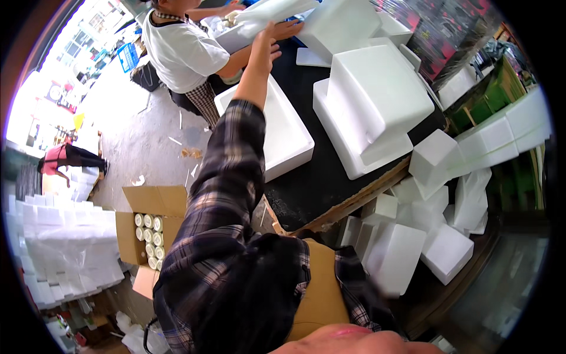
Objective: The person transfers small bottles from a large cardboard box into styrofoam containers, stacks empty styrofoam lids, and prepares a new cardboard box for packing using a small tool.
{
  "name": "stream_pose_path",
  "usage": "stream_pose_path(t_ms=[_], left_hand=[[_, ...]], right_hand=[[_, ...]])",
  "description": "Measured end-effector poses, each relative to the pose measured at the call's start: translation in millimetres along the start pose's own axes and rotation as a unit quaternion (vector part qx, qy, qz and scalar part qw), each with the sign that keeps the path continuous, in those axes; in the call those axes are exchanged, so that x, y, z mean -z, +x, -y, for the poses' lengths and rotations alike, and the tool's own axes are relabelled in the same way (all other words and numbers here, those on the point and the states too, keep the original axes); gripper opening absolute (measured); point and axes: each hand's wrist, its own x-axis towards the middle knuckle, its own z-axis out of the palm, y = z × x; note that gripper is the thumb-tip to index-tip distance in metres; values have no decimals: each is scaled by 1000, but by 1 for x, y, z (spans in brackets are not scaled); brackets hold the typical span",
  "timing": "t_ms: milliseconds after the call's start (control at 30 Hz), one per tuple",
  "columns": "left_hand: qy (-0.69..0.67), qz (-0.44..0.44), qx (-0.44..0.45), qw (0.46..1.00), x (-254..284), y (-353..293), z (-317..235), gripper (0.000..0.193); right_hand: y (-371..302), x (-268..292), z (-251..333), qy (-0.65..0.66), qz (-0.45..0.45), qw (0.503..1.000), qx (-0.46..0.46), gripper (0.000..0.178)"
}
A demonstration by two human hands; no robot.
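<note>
My left arm, in a dark plaid sleeve, stretches far forward over the black tabletop [295, 197]. At its end my left hand [265, 48] has its fingers apart, some a little bent, and appears to hold nothing. One fingertip comes up to a white, sheet-like piece [277, 16] at the far end, where a co-worker's hand [287, 29] also rests. Whether my finger touches it I cannot tell. Beneath my forearm lies a shallow white foam box [289, 138]. On my right side only the blurred sleeve [359, 277] shows; no clear hand can be made out.
Large white foam boxes [383, 88] stand on the table's right half. More foam boxes [395, 253] are heaped beyond its right edge. An open carton [156, 200] of several cans sits at left, near stacked foam [71, 242]. A co-worker [183, 53] stands across the table's left side.
</note>
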Motion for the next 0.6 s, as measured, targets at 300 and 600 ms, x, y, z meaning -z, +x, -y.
stream_pose_path(t_ms=[300,600], left_hand=[[230,-261,-143,926,171,-335,56,26],[303,-588,-162,733,295,-588,-26,33]], right_hand=[[-35,-228,192,-670,369,628,142,31],[-267,-603,165,-473,675,479,303,31]])
